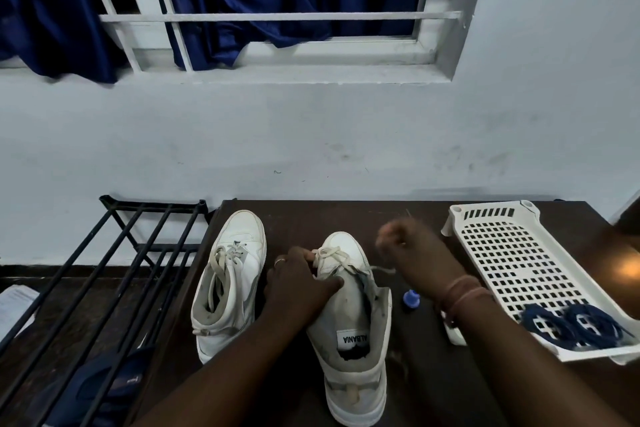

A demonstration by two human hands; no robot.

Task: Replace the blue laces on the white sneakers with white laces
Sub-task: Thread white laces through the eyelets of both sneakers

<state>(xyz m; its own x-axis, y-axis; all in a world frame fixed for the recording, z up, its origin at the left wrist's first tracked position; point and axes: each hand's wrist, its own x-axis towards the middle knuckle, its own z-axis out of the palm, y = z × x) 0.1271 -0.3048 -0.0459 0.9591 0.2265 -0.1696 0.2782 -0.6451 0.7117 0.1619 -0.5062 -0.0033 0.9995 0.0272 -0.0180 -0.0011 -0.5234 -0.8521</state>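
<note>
Two white high-top sneakers stand on a dark wooden table (398, 215), toes toward the wall. The left sneaker (230, 277) is laced with a white lace. My left hand (299, 282) grips the side of the right sneaker (349, 319) near its lower eyelets, where a white lace (334, 255) crosses. My right hand (407, 241), blurred, is raised to the right of the shoe with its fingers curled; a white lace end (382, 269) runs from the shoe toward it. Two coiled blue laces (575, 324) lie in a white perforated tray (516, 253).
A small blue cap-like object (411, 298) sits on the table right of the shoe. A black metal rack (114, 274) stands left of the table, with dark blue footwear (104, 388) below it. The wall and a window with blue curtains (242, 3) are behind.
</note>
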